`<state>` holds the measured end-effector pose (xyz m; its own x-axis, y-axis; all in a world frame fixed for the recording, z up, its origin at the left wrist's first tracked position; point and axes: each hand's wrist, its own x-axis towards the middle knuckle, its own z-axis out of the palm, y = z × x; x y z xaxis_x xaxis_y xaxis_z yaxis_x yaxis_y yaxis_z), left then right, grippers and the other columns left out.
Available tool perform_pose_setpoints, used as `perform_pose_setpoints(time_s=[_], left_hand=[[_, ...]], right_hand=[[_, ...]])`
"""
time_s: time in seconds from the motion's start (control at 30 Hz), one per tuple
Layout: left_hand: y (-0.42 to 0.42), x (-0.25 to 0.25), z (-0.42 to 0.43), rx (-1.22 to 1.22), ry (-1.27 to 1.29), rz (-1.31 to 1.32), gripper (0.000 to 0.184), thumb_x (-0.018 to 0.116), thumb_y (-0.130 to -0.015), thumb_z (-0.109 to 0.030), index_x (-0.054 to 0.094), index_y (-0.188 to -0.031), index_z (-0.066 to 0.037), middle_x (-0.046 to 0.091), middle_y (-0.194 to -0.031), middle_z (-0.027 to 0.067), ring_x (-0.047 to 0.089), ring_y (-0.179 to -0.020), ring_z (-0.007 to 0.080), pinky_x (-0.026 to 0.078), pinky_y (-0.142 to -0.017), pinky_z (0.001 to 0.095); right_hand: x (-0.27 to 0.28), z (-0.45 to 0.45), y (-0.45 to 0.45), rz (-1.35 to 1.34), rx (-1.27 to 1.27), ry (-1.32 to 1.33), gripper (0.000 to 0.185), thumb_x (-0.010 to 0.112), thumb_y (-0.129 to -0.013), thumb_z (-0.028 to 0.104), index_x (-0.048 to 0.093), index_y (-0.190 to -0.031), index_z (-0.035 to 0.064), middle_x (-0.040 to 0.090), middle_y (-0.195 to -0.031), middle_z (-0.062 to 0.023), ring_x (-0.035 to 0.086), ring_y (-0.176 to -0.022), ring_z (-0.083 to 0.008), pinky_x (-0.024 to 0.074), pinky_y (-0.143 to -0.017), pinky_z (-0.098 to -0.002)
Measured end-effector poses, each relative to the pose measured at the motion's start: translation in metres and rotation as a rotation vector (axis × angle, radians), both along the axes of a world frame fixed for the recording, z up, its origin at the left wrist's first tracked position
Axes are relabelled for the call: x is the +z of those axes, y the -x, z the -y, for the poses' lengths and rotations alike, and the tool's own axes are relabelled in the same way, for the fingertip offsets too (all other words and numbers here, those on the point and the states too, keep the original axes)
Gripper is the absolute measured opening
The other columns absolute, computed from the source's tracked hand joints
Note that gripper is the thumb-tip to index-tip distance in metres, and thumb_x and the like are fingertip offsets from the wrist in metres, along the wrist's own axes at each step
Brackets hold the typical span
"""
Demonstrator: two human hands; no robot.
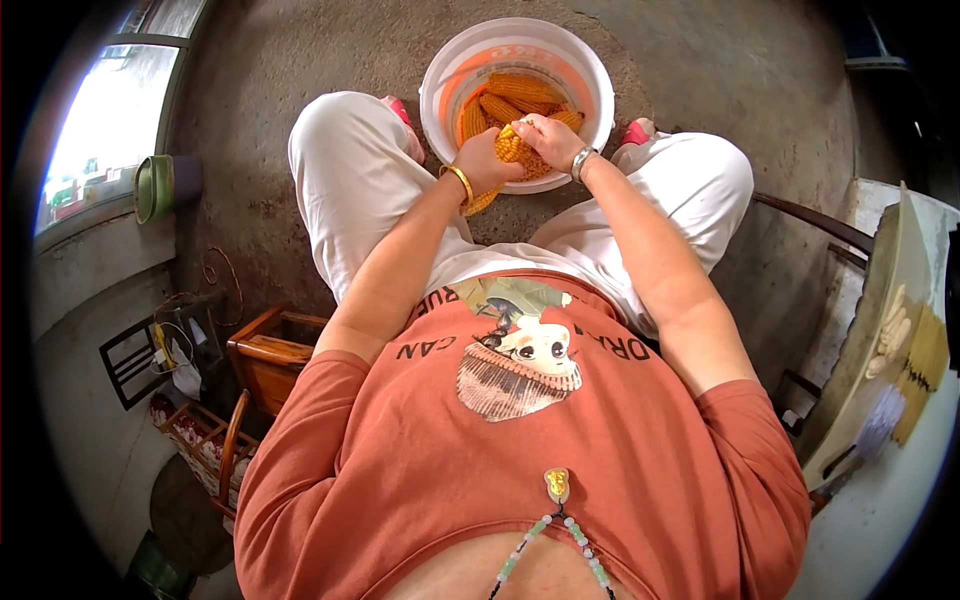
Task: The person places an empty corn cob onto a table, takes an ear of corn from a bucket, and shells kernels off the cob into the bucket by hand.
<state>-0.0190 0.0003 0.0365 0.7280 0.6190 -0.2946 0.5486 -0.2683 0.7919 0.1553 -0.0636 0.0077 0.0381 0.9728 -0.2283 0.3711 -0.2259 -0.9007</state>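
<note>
A yellow corn cob is held over the near rim of a white bucket. My left hand, with a gold bangle at the wrist, is wrapped round the cob, whose lower end pokes out beneath it. My right hand, wearing a silver bracelet, presses its fingers on the cob's upper part. Inside the bucket lie several orange-yellow corn cobs, with loose kernels near my hands. The fingertips on the cob are partly hidden.
The bucket stands on a concrete floor between my knees. A wooden stool-like piece and a wooden-framed chair are at the left. A window is at the upper left; a table-like board with items stands right.
</note>
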Motion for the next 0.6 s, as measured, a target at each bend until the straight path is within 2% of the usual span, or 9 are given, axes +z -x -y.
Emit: perform_pose_setpoints(time_s=[0.13,0.23,0.43,0.53,0.6], left_hand=[[0.000,-0.001,0.001,-0.011,-0.017,-0.037,0.051,0.073,-0.061,-0.035,0.057,-0.092,0.001,0.063,-0.084,0.0201,0.062,-0.082,0.0334,0.049,-0.075,0.0384],[0.000,0.002,0.003,-0.015,-0.029,-0.060,0.050,0.073,-0.061,-0.035,0.057,-0.092,0.001,0.063,-0.085,0.0203,0.062,-0.082,0.0337,0.048,-0.075,0.0387],[-0.001,0.009,0.004,-0.005,-0.047,-0.008,0.050,0.073,-0.061,-0.034,0.056,-0.094,0.001,0.063,-0.085,0.0200,0.062,-0.084,0.0341,0.048,-0.076,0.0389],[0.000,0.008,0.004,-0.018,-0.077,-0.008,0.050,0.073,-0.061,-0.033,0.056,-0.095,0.000,0.063,-0.086,0.0198,0.062,-0.085,0.0340,0.048,-0.076,0.0386],[0.001,0.008,0.004,-0.024,-0.075,-0.010,0.050,0.073,-0.061,-0.033,0.056,-0.095,0.000,0.063,-0.086,0.0197,0.062,-0.085,0.0338,0.048,-0.077,0.0384]], right_hand=[[-0.006,-0.001,-0.002,0.014,0.003,0.013,0.060,0.046,-0.089,0.056,0.060,-0.101,-0.0015,0.064,-0.095,-0.0222,0.061,-0.092,-0.0349,0.0467,-0.082,-0.0385],[-0.009,0.000,-0.002,0.046,0.009,0.066,0.055,0.049,-0.091,0.052,0.060,-0.106,0.0000,0.065,-0.094,-0.0137,0.061,-0.089,-0.0224,0.0461,-0.081,-0.0324],[0.008,0.002,0.003,0.016,-0.069,0.081,0.055,0.049,-0.091,0.053,0.060,-0.101,0.0005,0.064,-0.090,-0.0110,0.060,-0.085,-0.0195,0.0459,-0.080,-0.0317],[0.018,0.002,0.001,-0.032,0.003,0.124,0.053,0.051,-0.090,0.050,0.060,-0.103,-0.0006,0.065,-0.095,-0.0175,0.062,-0.088,-0.0269,0.0464,-0.080,-0.0342],[0.012,0.002,0.000,-0.069,0.026,0.087,0.049,0.053,-0.090,0.047,0.059,-0.105,0.0002,0.065,-0.094,-0.0144,0.060,-0.087,-0.0230,0.0460,-0.079,-0.0329]])
